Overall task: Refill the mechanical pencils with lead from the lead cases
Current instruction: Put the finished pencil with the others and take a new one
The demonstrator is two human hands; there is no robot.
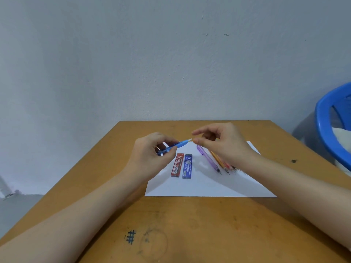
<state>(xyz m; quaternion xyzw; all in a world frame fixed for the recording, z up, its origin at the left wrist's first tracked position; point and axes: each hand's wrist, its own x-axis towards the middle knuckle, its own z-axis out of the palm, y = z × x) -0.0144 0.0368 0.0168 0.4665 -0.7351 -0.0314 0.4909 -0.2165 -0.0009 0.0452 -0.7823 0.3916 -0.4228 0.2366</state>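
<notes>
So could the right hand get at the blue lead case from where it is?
Probably yes. The right hand seems empty and hovers just beyond the blue lead case, which lies uncovered on the paper with nothing between them.

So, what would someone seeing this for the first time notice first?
The hands meeting mid-frame: the left hand holds a blue pencil, and the right hand has its fingertips at the pencil's white end. Below, on a white sheet, a red lead case and a blue lead case lie side by side, with a purple pencil to their right. A blue chair sits at the far right.
</notes>
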